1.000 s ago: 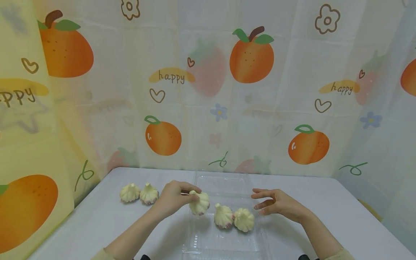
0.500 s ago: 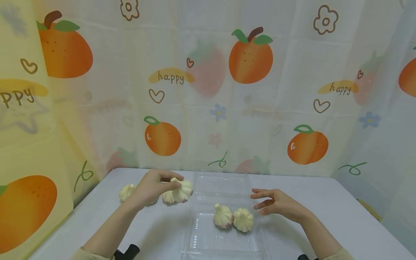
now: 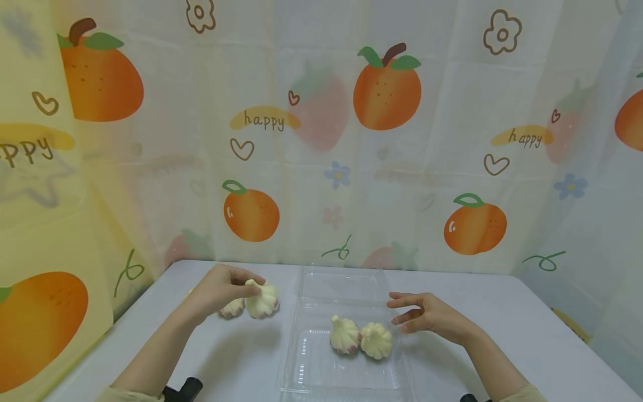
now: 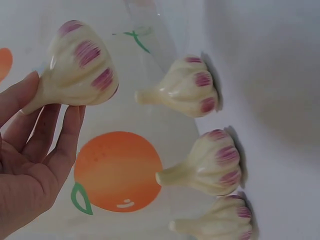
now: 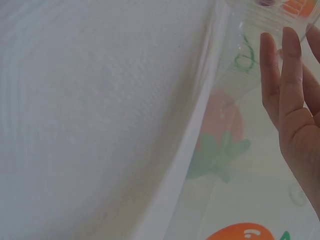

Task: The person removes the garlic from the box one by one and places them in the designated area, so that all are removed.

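Note:
My left hand holds a garlic bulb by its stem, between thumb and fingers, above the left side of the table. In the left wrist view, three more bulbs stand in a row beyond it: a top one, a middle one and a bottom one. From the head, the left hand and its bulb partly hide this row. Two bulbs, a left one and a right one, sit in the clear plastic container. Beside its right edge hovers my right hand, fingers loosely bent, holding nothing.
The container's raised clear lid section lies toward the back of the white table. A fruit-print curtain hangs behind and along the sides. Dark camera mounts show near both wrists.
My left hand has carried its garlic bulb leftward, from over the container to over the row on the left. The right hand and the two bulbs in the container stay put.

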`<state>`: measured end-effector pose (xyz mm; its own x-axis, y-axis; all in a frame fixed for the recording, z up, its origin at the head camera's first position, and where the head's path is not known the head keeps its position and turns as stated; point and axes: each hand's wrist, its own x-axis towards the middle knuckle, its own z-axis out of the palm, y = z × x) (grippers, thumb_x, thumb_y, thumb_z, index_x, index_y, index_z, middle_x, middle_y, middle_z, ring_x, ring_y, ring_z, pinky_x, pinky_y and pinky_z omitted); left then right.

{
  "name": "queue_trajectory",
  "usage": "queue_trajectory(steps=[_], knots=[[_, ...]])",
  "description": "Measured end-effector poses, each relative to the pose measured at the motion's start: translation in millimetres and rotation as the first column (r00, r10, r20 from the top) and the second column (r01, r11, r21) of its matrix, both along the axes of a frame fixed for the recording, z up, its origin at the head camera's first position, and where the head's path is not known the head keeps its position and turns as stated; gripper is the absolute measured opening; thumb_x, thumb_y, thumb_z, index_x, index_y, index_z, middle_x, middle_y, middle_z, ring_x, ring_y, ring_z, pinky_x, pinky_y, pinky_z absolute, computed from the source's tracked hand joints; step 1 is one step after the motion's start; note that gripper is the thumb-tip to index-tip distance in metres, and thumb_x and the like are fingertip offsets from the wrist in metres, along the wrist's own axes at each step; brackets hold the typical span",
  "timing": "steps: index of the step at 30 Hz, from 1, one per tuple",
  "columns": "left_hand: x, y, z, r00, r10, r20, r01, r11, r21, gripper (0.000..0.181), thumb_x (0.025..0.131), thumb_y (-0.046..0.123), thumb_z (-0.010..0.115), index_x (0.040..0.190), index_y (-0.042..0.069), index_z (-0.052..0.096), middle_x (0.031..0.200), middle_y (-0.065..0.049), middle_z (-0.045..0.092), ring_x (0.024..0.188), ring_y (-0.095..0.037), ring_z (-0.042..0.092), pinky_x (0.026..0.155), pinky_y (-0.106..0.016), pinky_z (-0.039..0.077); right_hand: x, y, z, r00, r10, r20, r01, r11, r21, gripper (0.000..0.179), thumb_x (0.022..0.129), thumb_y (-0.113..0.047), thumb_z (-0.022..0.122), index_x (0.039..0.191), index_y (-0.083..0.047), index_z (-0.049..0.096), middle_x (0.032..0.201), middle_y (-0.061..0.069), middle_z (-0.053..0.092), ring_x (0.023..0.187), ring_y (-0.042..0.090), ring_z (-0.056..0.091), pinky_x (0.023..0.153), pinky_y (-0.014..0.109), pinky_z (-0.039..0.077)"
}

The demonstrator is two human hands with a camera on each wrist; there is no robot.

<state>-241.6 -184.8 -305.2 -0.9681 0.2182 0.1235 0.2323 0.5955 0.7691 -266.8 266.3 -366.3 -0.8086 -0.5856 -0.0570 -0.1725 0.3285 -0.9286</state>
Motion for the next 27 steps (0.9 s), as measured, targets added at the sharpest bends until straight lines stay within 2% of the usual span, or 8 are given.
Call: queue_trajectory(steps=[5, 11, 13, 16, 19, 22, 25, 27], knots=[[-3.0, -3.9, -9.3, 0.999, 0.006, 0.040, -0.006, 1.000, 0.000, 0.030, 0.085, 0.024, 0.074, 0.112, 0.010, 0.075, 0.100, -0.003, 0.076, 0.091, -0.014, 0.057, 0.075, -0.027, 0.047, -0.2, 0, -0.2, 1.000, 0.001, 0.002, -0.001, 1.000, -0.005, 0.061, 0.087, -0.009, 0.069, 0.140, 0.012, 0.046, 0.162, 0.030, 0.014, 0.118, 0.026, 0.065, 0.091, 0.025, 0.055], [-6.6, -6.7, -19.3, 0.999, 0.001, 0.053, -0.002, 1.000, 0.010, 0.030, 0.083, 0.021, 0.075, 0.109, 0.007, 0.076, 0.099, -0.005, 0.076, 0.088, -0.013, 0.058, 0.072, -0.026, 0.049, -0.1, 0, -0.1, 1.000, 0.003, 0.003, -0.003, 1.000, -0.008, 0.061, 0.087, -0.009, 0.069, 0.140, 0.012, 0.046, 0.162, 0.030, 0.013, 0.119, 0.026, 0.065, 0.091, 0.025, 0.055], [-7.2, -7.1, -21.1, 0.998, -0.008, 0.062, 0.008, 1.000, 0.013, 0.028, 0.083, 0.020, 0.074, 0.107, 0.006, 0.076, 0.092, -0.003, 0.075, 0.079, -0.011, 0.056, 0.065, -0.024, 0.047, 0.1, 0, 0.2, 1.000, 0.004, 0.004, -0.004, 1.000, -0.007, 0.062, 0.087, -0.009, 0.069, 0.140, 0.012, 0.045, 0.162, 0.030, 0.013, 0.119, 0.026, 0.065, 0.091, 0.025, 0.055], [-7.8, -7.4, -23.4, 0.997, -0.028, 0.078, 0.026, 0.999, 0.021, 0.026, 0.083, 0.017, 0.073, 0.106, 0.005, 0.076, 0.070, 0.006, 0.064, 0.062, -0.007, 0.047, 0.053, -0.019, 0.039, 0.3, 0, 0.3, 1.000, 0.004, 0.006, -0.004, 1.000, -0.006, 0.062, 0.087, -0.009, 0.069, 0.140, 0.012, 0.045, 0.162, 0.030, 0.013, 0.118, 0.025, 0.064, 0.091, 0.025, 0.055], [-8.1, -6.5, -26.3, 0.994, -0.036, 0.099, 0.034, 0.999, 0.019, 0.027, 0.082, 0.015, 0.072, 0.106, 0.003, 0.076, 0.056, 0.009, 0.043, 0.052, -0.006, 0.035, 0.048, -0.017, 0.030, 0.1, 0, 0.2, 1.000, 0.004, 0.006, -0.004, 1.000, -0.004, 0.063, 0.087, -0.009, 0.069, 0.140, 0.012, 0.045, 0.163, 0.030, 0.013, 0.118, 0.025, 0.064, 0.091, 0.026, 0.055], [-7.7, -4.7, -30.1, 0.996, -0.024, 0.086, 0.026, 0.999, -0.021, 0.026, 0.081, 0.016, 0.073, 0.105, 0.005, 0.076, 0.063, 0.008, 0.057, 0.064, -0.008, 0.048, 0.056, -0.021, 0.039, -0.1, 0, -0.1, 1.000, 0.004, 0.004, -0.004, 1.000, -0.002, 0.062, 0.087, -0.009, 0.069, 0.140, 0.012, 0.045, 0.162, 0.030, 0.013, 0.119, 0.026, 0.064, 0.091, 0.025, 0.055], [-7.5, -3.4, -33.4, 0.998, -0.011, 0.066, 0.015, 0.998, -0.061, 0.024, 0.080, 0.016, 0.074, 0.103, 0.008, 0.078, 0.091, -0.002, 0.074, 0.092, -0.017, 0.062, 0.074, -0.036, 0.053, -0.2, 1, -0.5, 1.000, 0.004, 0.001, -0.004, 1.000, -0.001, 0.061, 0.087, -0.009, 0.068, 0.140, 0.012, 0.045, 0.162, 0.030, 0.013, 0.119, 0.027, 0.064, 0.091, 0.025, 0.055], [-7.3, -2.8, -35.0, 0.998, -0.014, 0.057, 0.018, 0.997, -0.076, 0.024, 0.079, 0.016, 0.075, 0.102, 0.009, 0.078, 0.105, -0.007, 0.076, 0.106, -0.022, 0.063, 0.085, -0.045, 0.054, -0.3, 1, -0.6, 1.000, 0.004, 0.001, -0.004, 1.000, -0.003, 0.061, 0.087, -0.009, 0.068, 0.140, 0.011, 0.045, 0.162, 0.030, 0.013, 0.119, 0.027, 0.064, 0.091, 0.025, 0.055]])
